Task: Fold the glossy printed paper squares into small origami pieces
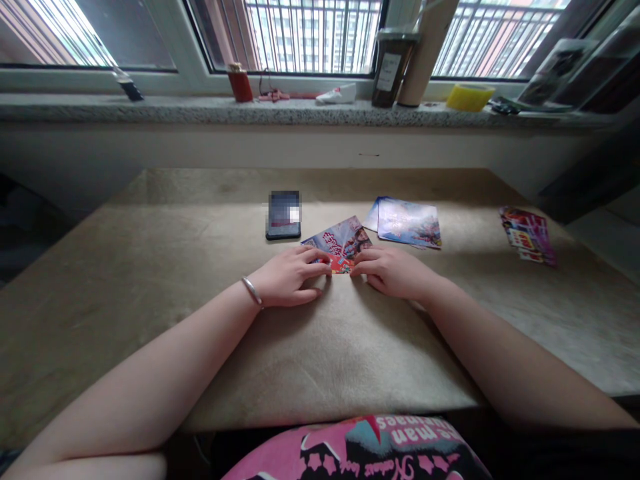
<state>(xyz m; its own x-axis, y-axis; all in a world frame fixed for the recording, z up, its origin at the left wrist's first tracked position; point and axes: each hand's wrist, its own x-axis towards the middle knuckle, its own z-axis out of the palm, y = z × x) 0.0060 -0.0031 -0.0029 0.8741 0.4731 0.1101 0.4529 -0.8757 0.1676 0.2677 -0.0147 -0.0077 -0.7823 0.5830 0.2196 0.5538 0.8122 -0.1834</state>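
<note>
A small red printed card lies at the near edge of a larger blue-purple picture card on the table. My left hand wears a silver bangle at the wrist. Its fingers stretch onto the red card's left end, with the thumb apart on the tabletop side. My right hand has bent fingers closed at the red card's right end, its thumb tucked low. Fingers of both hands cover parts of the two cards.
A phone-like dark device, blurred on its face, lies behind my left hand. Stacked picture cards are at back right, and fanned pink-red packets sit farther right. The stone windowsill holds yellow tape and a lidded dark container.
</note>
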